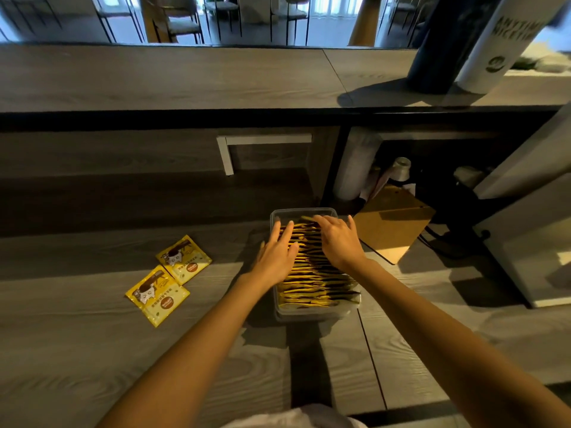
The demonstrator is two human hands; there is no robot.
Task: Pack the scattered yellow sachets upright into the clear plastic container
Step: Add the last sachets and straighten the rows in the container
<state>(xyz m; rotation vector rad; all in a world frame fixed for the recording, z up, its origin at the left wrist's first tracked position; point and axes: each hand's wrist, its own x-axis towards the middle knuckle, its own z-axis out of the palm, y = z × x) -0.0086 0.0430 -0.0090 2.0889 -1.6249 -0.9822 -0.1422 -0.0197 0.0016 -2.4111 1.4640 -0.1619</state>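
Resting flat on packed sachets (pixel 318 279) in container (pixel 309 315) — left hand (pixel 276 251), right hand (pixel 336 239), holding nothing, loose sachets (pixel 156 293) on desk (pixel 92 341)

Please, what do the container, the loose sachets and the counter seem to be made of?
Container: clear plastic, likely; packed sachets show through its wall. Loose sachets: glossy printed film, plastic or foil. Counter: matte grey wood-grain, perhaps laminate.

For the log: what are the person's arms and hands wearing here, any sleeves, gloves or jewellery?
The left hand and right hand wear no gloves, and no rings, watch or bracelet show. Both arms are bare, with no sleeves, right down to the lower edge of the view. A bit of white fabric at the bottom edge may be the person's clothing.
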